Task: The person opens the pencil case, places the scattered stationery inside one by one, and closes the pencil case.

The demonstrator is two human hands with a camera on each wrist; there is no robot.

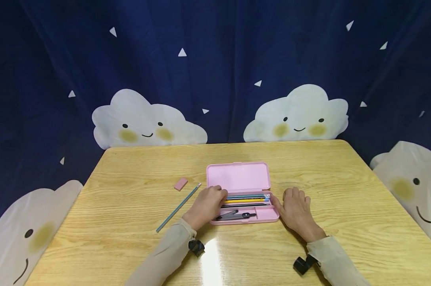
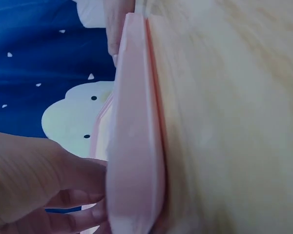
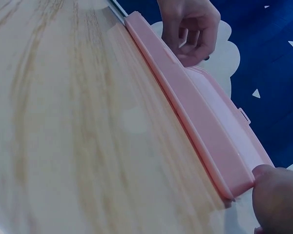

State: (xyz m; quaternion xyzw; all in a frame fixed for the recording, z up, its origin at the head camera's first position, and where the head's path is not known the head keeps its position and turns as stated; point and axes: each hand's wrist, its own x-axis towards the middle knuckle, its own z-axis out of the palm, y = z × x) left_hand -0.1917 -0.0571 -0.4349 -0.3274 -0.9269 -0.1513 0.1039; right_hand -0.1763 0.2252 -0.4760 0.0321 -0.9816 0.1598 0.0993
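Note:
A pink pencil case (image 1: 267, 215) lies with its lid (image 1: 238, 177) raised at the back. Inside, a yellow pencil (image 1: 245, 201) and several darker pencils fill the rear compartment, and a grey compass (image 1: 233, 216) sits in front. My left hand (image 1: 208, 202) reaches over the case's left end with bent fingers at the pencils' ends; whatever lies under the fingertips is hidden. At the other end, my right hand (image 1: 297, 210) touches the case with its thumb (image 3: 264, 171), its other fingers loosely bent on the table beside it.
Left of the case, a blue-green pencil (image 1: 178, 208) lies slantwise near the left forearm. A pink eraser (image 1: 181, 184) is behind it. The wooden table (image 1: 344, 182) ends at a dark blue curtain (image 1: 215, 71) with clouds.

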